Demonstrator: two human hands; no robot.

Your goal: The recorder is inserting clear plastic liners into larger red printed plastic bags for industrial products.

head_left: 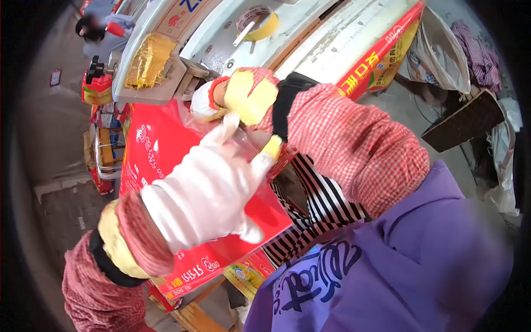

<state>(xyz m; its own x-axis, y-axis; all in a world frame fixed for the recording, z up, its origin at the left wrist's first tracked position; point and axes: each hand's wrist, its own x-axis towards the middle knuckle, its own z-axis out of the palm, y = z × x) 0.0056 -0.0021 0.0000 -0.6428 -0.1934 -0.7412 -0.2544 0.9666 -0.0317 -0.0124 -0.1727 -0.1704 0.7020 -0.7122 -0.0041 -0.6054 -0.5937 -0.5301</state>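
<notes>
My left hand (207, 177), in a white glove with a yellow fingertip, lies over a glossy red printed sack (146, 149). Its fingers are spread, with the thumb apart from them. My right hand (209, 99), in a glove with white and red parts, is at the sack's upper end, beside the white work surface. The right fingers are mostly hidden behind the yellow-patched cuff (249, 97), so their grip does not show. Clear plastic film (185, 116) shows along the sack's upper part. Both my arms wear red checked sleeve covers.
On the white surface ahead lie a yellow tape roll (265, 29), a white stick (244, 33) and a yellow woven scrap (148, 62). Red-yellow sacks (381, 52) are at the upper right. A dark board (464, 122) leans at right. Another person (108, 27) is at far left.
</notes>
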